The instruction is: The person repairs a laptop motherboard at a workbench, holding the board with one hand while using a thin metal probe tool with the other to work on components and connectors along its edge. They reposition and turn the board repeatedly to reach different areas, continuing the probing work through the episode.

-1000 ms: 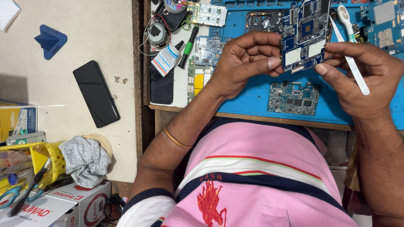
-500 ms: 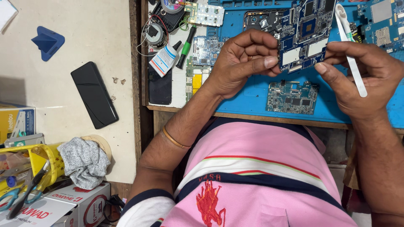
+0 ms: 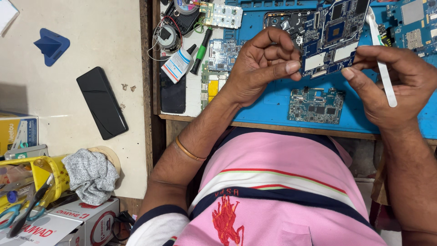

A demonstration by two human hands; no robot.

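Left hand (image 3: 266, 68): we see it curled, thumb and forefinger pinching the lower left edge of the blue circuit board (image 3: 334, 38).
Right hand (image 3: 396, 84): closed on two things at once, its thumb tip against the board's lower right corner and its fingers wrapped around a white plastic pry tool (image 3: 382, 68).
Change: compared with the frames of a second and half a second earlier, we find the same two-handed grip and only a slight shift of the board, so we judge the inspection of the board to be continuing rather than a new step begun.
Board position: lifted clear of the blue work mat (image 3: 273, 98), between the two hands, above a smaller green circuit board (image 3: 316, 105) lying flat on the mat.
Board axis: component face turned towards us; its long axis appears to run from lower left to upper right, though the top edge leaves the frame.
Tool axis: nearly upright in view, tip towards the top, leaning slightly left.
Surface, left part: a glue bottle (image 3: 177, 64), a green-capped pen (image 3: 201, 50) and a dark phone (image 3: 172, 95).
Floor side: a black phone (image 3: 101, 102), a blue triangular pick (image 3: 51, 45), a grey cloth (image 3: 91, 175).
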